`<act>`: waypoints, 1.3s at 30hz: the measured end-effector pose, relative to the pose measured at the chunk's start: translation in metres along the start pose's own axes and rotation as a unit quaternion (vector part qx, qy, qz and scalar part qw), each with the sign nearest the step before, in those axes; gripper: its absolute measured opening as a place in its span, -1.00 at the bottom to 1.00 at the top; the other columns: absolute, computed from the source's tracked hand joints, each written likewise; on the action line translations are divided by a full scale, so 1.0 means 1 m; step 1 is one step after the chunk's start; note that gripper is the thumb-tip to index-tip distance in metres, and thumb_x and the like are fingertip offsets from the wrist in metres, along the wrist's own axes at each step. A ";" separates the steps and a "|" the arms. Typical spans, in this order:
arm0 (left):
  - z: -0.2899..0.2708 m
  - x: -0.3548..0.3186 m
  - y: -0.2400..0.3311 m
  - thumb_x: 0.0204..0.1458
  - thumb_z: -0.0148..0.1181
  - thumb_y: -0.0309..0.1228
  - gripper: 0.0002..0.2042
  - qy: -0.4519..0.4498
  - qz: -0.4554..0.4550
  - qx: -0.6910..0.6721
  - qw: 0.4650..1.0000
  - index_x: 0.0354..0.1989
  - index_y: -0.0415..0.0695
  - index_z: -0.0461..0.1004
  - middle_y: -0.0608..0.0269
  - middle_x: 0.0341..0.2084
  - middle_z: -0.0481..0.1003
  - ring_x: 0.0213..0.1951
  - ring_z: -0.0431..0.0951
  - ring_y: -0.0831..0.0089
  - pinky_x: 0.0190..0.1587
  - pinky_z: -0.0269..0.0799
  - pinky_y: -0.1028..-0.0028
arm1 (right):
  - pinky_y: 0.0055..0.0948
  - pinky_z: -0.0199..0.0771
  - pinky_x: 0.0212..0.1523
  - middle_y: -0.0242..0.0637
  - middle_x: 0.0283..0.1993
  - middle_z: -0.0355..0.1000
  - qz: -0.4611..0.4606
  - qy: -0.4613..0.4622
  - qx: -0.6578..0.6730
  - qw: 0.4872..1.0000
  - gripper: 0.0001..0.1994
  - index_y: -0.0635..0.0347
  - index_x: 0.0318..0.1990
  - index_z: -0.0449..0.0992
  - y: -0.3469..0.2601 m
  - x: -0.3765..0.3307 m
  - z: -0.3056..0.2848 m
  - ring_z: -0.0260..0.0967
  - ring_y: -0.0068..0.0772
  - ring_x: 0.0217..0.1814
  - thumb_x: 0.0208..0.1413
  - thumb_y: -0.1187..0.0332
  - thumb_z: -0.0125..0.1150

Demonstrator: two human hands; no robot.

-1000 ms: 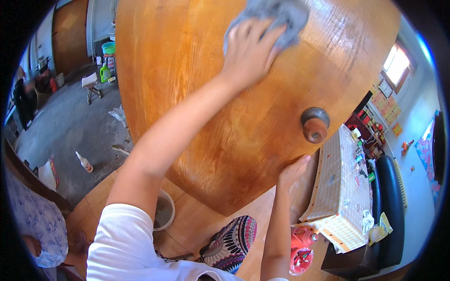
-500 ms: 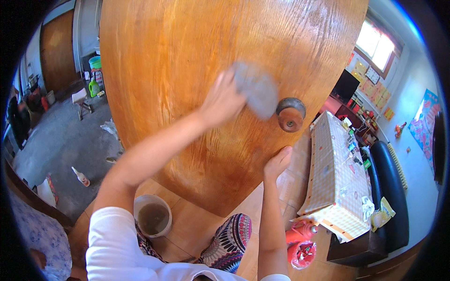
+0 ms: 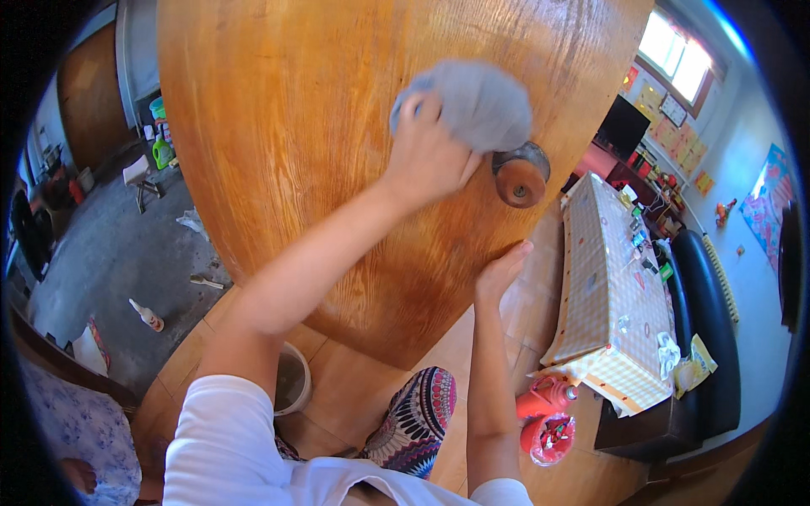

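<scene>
A grey-blue cloth (image 3: 485,105), blurred by motion, is in my left hand (image 3: 426,156). My left fingers are closed on it and press it to the varnished wooden door (image 3: 337,169), just above and left of the round door knob (image 3: 520,181). Below the knob, my right hand (image 3: 504,271) grips the door's edge; some of its fingers are hidden. Under my left forearm stands a white bucket (image 3: 293,379) of murky water, partly covered by the arm.
At right stands a table with a checked cloth (image 3: 582,295) beside a black sofa (image 3: 717,337). A red jug (image 3: 544,396) and a lined red bin (image 3: 548,438) are on the floor. A bottle (image 3: 147,315) lies at left, and another person's patterned garment (image 3: 80,430) shows lower left.
My left hand has moved the cloth up and slightly right across the door. My right hand stays at the door's edge. The view has shifted a little, and my arm now covers more of the bucket.
</scene>
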State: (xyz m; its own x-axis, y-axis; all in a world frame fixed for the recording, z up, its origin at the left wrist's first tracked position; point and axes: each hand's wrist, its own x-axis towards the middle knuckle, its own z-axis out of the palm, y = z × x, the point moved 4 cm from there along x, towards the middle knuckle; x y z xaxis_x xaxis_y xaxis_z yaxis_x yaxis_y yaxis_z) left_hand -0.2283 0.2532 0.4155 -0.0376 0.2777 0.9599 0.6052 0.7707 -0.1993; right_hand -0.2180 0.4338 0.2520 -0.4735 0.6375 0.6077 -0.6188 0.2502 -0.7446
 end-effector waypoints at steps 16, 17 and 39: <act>-0.005 0.010 -0.020 -0.02 0.19 -0.31 -0.73 -0.089 -0.123 -0.009 0.988 -0.12 -0.06 0.53 0.10 -0.09 0.49 -0.01 0.40 -0.02 0.04 0.22 0.10 | -0.20 0.27 -0.21 -0.01 -0.39 0.32 -0.031 -0.038 -0.104 0.993 -0.47 0.42 -0.29 0.32 0.013 0.002 -0.004 0.22 -0.18 -0.31 0.43 0.06 -0.37; -0.008 0.018 -0.016 -0.02 0.19 -0.30 -0.73 -0.011 -0.102 -0.002 0.995 -0.13 -0.05 0.54 0.10 -0.09 0.49 0.03 0.37 -0.01 0.04 0.21 0.08 | -0.20 0.27 -0.18 0.01 -0.36 0.34 -0.020 -0.043 -0.098 0.994 -0.47 0.43 -0.28 0.33 0.014 0.001 -0.004 0.24 -0.18 -0.28 0.43 0.05 -0.37; 0.028 -0.077 0.082 -0.20 0.11 -0.33 -0.92 0.029 0.082 -0.111 0.990 -0.58 0.01 0.51 0.44 -0.37 0.44 -0.11 0.39 0.39 -0.05 0.29 0.33 | -0.25 -0.04 0.45 -0.29 0.42 0.11 0.100 -0.120 0.181 0.971 -0.22 0.13 0.39 0.09 0.034 0.007 -0.011 0.02 -0.29 0.44 0.28 -0.31 -0.38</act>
State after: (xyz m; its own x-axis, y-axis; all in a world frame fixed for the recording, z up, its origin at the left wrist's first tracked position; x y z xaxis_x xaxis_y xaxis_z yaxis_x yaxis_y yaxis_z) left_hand -0.1981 0.3106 0.3197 0.1169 0.3505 0.9292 0.7594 0.5715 -0.3111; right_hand -0.2353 0.4547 0.2274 -0.7130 0.4478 0.5396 -0.6580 -0.1612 -0.7356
